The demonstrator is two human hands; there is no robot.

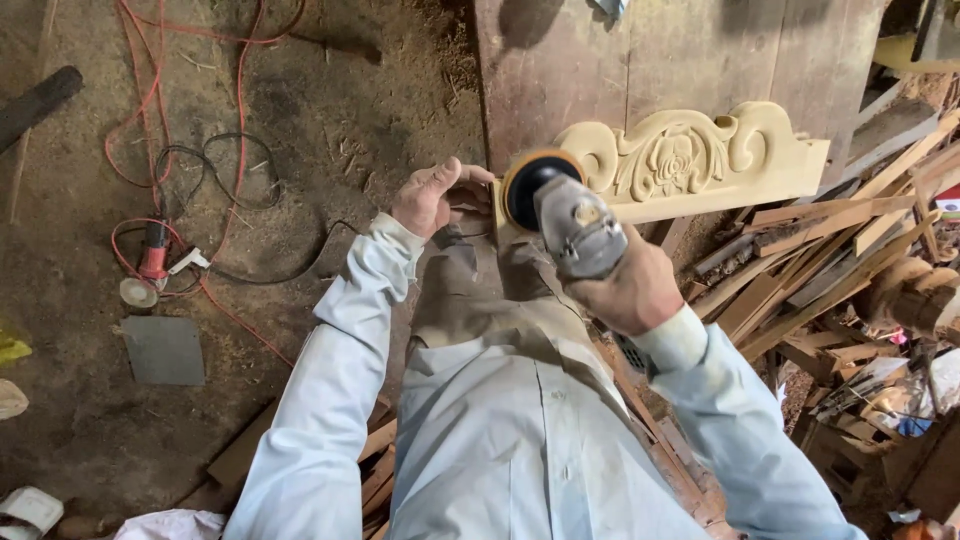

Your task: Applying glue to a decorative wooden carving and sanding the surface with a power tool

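Note:
A pale carved wooden panel point(700, 160) with scrolls and a flower lies on a dark wooden bench point(560, 60). My right hand point(625, 290) grips a grey angle grinder point(575, 225), whose round sanding disc point(525, 185) meets the panel's left end. My left hand point(435, 195) grips that same left end of the panel, just beside the disc. Both arms wear pale blue sleeves.
Red and black cables point(180, 150) trail over the dusty floor at left, near a red plug point(153, 255) and a grey flat square point(163, 350). A heap of wooden slats and offcuts point(830, 270) fills the right side. More slats lie below my body.

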